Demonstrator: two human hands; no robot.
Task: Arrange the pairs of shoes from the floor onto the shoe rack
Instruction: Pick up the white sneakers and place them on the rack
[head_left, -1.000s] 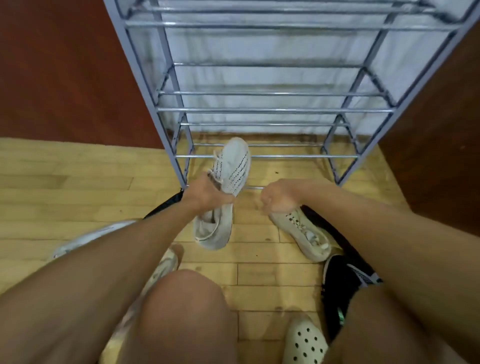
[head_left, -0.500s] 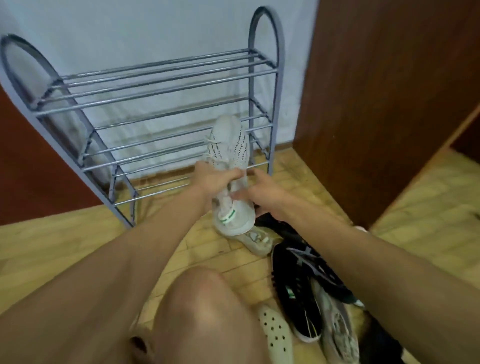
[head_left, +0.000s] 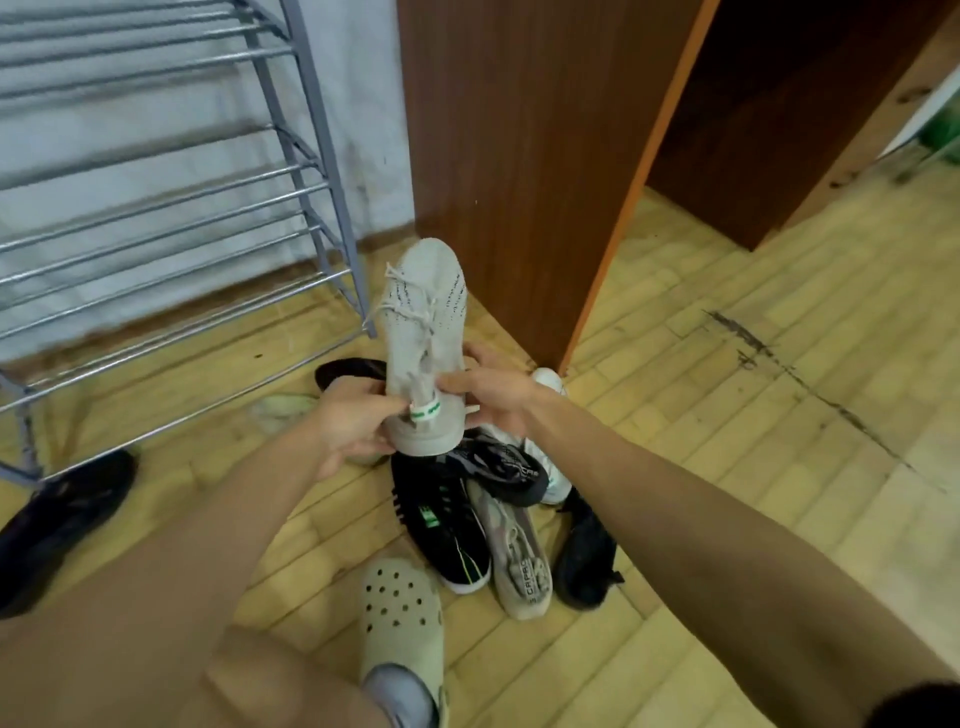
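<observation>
A pale grey knit sneaker (head_left: 427, 332) with dark speckles is held up above the floor, toe pointing away. My left hand (head_left: 349, 423) grips its heel from the left and my right hand (head_left: 491, 395) grips it from the right. Its mate (head_left: 283, 410) lies blurred on the floor behind my left hand. The grey metal shoe rack (head_left: 171, 197) stands at the upper left with bare shelves. Below my hands lies a pile: a black sneaker with green marks (head_left: 441, 525), a grey-beige sneaker (head_left: 517, 561), a dark grey shoe (head_left: 511, 465) and a black shoe (head_left: 584, 556).
A brown wooden cabinet (head_left: 524, 156) stands right of the rack. Another black shoe (head_left: 62, 514) lies by the rack's near leg. A white shoe (head_left: 550, 382) peeks out behind my right wrist. My foot wears a beige perforated clog (head_left: 402, 618). The floor is pale wood parquet.
My view has swung right, so the rack moved to the left edge. The pale sneaker stays held by both hands, now in front of the cabinet, with the shoe pile more in view.
</observation>
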